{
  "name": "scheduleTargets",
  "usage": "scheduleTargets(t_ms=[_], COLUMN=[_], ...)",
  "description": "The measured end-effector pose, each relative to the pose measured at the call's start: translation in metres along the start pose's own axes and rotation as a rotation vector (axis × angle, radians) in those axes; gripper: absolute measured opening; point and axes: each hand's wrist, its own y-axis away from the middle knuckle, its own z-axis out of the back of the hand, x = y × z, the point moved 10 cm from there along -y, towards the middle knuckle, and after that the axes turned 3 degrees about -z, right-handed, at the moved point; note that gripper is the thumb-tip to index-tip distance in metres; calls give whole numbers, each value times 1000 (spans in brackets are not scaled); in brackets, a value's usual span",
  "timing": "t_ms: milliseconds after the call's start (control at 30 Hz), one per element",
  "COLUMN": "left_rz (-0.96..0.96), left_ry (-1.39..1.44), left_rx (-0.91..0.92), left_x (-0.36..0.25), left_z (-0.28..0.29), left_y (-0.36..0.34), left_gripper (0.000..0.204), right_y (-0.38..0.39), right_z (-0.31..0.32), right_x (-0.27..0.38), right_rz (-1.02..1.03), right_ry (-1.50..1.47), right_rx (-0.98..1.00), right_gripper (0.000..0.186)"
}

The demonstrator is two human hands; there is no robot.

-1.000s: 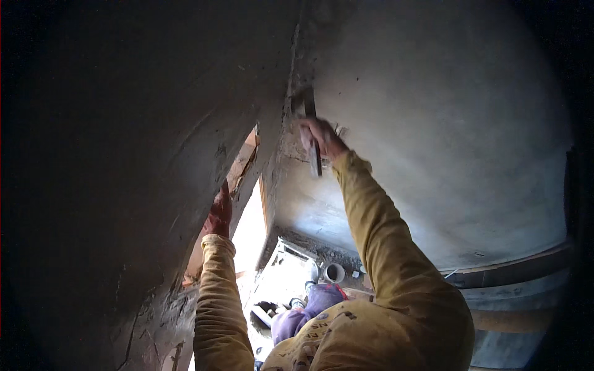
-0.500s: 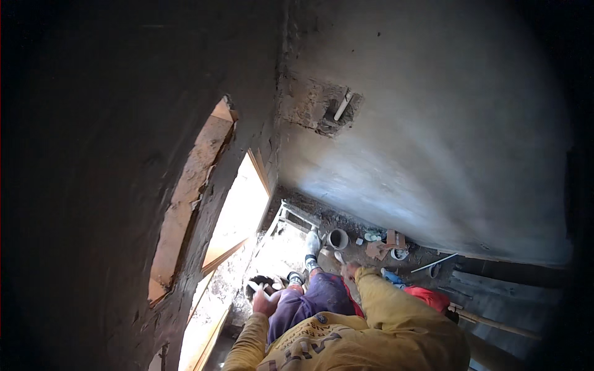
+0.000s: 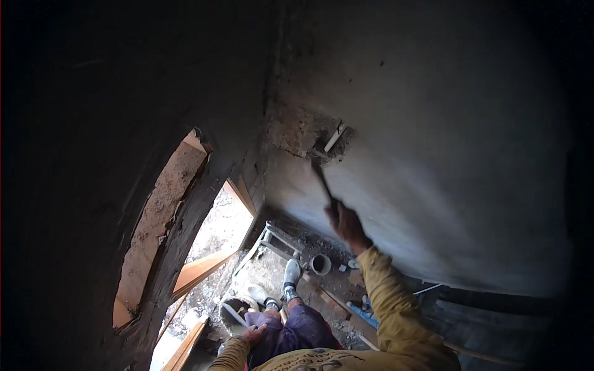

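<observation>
My right hand (image 3: 348,224) is raised toward the grey wall. Its fingers are wrapped round a slim, dark stick-like tool (image 3: 321,179); its head is too dark to tell the kind. The tool's far end is at the lower edge of a rough, chipped hole (image 3: 322,133), where a short white pipe (image 3: 335,138) sticks out at a slant. I cannot tell whether the tool touches the wall. Low on the left, my left hand (image 3: 255,334) lies on the purple shorts over my thigh, fingers stretched out, apparently holding nothing. Beside it stands a round bucket (image 3: 237,309).
A bright opening (image 3: 216,229) with wooden edges and a long narrow recess (image 3: 162,216) are in the dark left wall. On the rubble-strewn floor are a low frame (image 3: 281,238), a small bucket (image 3: 320,264), a wooden strip (image 3: 331,297) and blue cloth (image 3: 364,313).
My right hand has risen from near my lap to the chipped hole, with the tool in it. My left hand has moved away from a white thing onto my thigh. The view has shifted.
</observation>
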Motion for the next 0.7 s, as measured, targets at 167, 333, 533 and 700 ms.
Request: scheduleTargets(t_ms=[167, 333, 533, 700], left_rz=[-139, -34, -308, 72], left_ry=[-58, 120, -339, 321], left_rx=[-122, -210, -299, -311], left_x=[-28, -46, -86, -49], left_z=[4, 22, 31, 39], left_y=[-4, 20, 27, 35], left_gripper=[68, 46, 46, 50], right_y=[-133, -190, -196, -179], right_z=[169, 245, 135, 65], right_x=[166, 227, 164, 131], right_rz=[408, 412, 320, 274], right_ry=[184, 183, 365, 527], right_rx=[-478, -573, -223, -200], right_gripper=[28, 30, 25, 24])
